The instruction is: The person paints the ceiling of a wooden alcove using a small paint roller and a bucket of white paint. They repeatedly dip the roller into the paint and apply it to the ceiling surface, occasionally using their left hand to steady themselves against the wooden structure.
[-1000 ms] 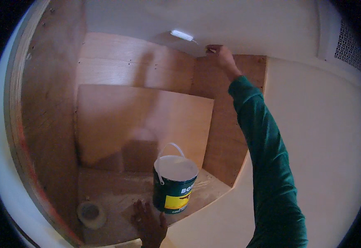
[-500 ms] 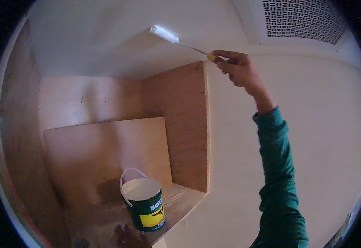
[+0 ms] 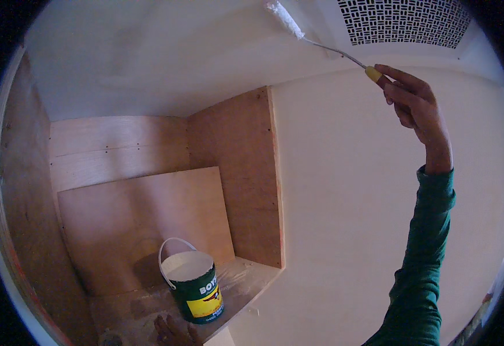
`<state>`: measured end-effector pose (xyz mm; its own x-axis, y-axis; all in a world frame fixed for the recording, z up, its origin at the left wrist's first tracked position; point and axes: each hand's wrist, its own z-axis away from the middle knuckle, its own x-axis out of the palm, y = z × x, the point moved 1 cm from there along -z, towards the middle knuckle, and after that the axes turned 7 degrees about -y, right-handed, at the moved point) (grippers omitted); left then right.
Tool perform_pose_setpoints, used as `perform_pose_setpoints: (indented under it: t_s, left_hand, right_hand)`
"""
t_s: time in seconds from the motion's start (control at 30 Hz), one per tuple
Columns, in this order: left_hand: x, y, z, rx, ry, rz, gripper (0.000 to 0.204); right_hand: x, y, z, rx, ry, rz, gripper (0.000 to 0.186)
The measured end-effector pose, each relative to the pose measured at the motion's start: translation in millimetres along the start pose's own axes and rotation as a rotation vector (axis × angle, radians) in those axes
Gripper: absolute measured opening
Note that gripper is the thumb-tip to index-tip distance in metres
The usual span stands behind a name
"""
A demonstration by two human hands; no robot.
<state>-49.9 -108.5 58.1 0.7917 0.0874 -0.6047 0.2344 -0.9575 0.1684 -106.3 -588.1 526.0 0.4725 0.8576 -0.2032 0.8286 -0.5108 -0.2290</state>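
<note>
The right hand (image 3: 412,104) is raised at the far right of the scene, its grip closed around the yellow-and-dark handle (image 3: 373,74) of a small paint roller (image 3: 324,46). The roller's thin bent metal rod runs leftward from the handle to a fluffy white cylindrical cover (image 3: 286,21), at the far edge of the view and close to the pale ceiling (image 3: 148,63); whether the two touch, I cannot tell. Just right of the cover, a white perforated grille (image 3: 407,23) is set into the ceiling. A long green sleeve (image 3: 418,248) covers the right arm, in front of a smooth cream wall (image 3: 338,190).

The left hand (image 3: 175,333) is at the near edge, partly cut off and dim. Its fingers look spread and its grip open, low over the dusty wooden shelf (image 3: 126,314); contact with the wood is unclear.

Just beside those fingers, a dark green cylindrical bucket (image 3: 189,293) with a yellow panel stands upright on the shelf. Its white hoop handle is raised, and a pale surface shows inside. Behind it, a rectangular light-brown plywood board (image 3: 148,213) leans at a slant, between a left plywood panel (image 3: 30,196) and a right plywood panel (image 3: 240,173).
</note>
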Motion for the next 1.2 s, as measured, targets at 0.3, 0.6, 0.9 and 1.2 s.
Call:
perform_pose_setpoints:
  t_s: [0.3, 0.6, 0.9, 1.2]
  left_hand:
    - [7, -7, 1, -0.046, -0.049, 0.034, 0.064]
    - [12, -14, 3, 0.149, 0.002, -0.892, 0.059]
    - [20, -11, 2, 0.025, 0.067, -0.263, 0.059]
    - [22, -17, 0, 0.045, 0.039, -0.088, 0.060]
  right_hand:
    - [-3, 10, 4, -0.026, 0.001, -0.024, 0.042]
    - [-9, 12, -1, -0.051, -0.028, -0.022, 0.043]
    - [-12, 12, 3, -0.029, 0.023, -0.011, 0.045]
    - [-5, 17, -4, -0.050, -0.004, -0.032, 0.042]
